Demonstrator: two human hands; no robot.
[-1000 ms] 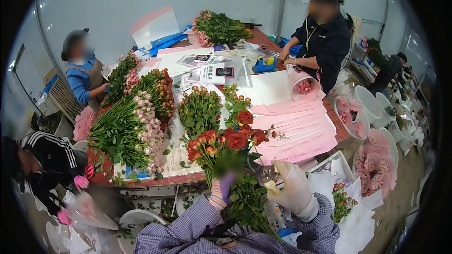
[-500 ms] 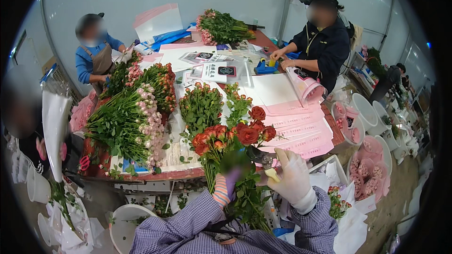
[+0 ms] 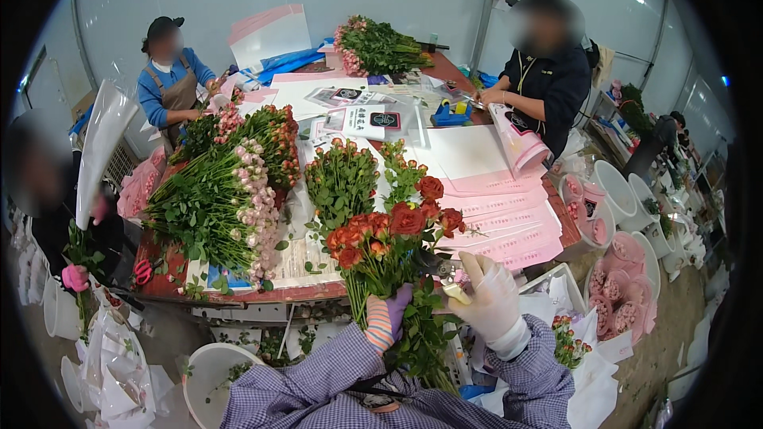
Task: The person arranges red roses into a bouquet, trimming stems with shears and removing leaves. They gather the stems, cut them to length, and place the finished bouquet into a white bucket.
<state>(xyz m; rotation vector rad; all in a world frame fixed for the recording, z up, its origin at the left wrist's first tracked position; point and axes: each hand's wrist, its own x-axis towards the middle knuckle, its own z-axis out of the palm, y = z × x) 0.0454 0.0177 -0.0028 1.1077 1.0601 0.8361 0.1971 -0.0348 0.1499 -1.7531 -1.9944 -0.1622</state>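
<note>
My left hand [image 3: 388, 316], in a striped and purple glove, is closed around the stems of an upright bunch of red and orange roses [image 3: 407, 219] at the bottom centre. Just right of it, my right hand [image 3: 489, 306], in a pale glove, grips dark pruning shears with yellowish handles [image 3: 431, 263], their head up against the stems and leaves below the blooms; the blade tips are hard to make out. Behind the bunch lie more budded rose stems [image 3: 338, 191], and pale pink roses [image 3: 250, 206] are piled to the left.
Co-workers stand at left [image 3: 56, 199], back left [image 3: 171, 87] and right [image 3: 548, 87] of the red table [image 3: 310, 295]. Pink sheets [image 3: 501, 230], a blue tape dispenser [image 3: 451, 114] and bags lie on it. Buckets with pink-wrapped bouquets [image 3: 624, 278] line the right; another bucket [image 3: 218, 377] is low left.
My shears and right hand have risen slightly along the bunch. The left co-worker has straightened, lifting stems in a long clear sleeve upright. The co-worker in blue leans nearer the piled flowers.
</note>
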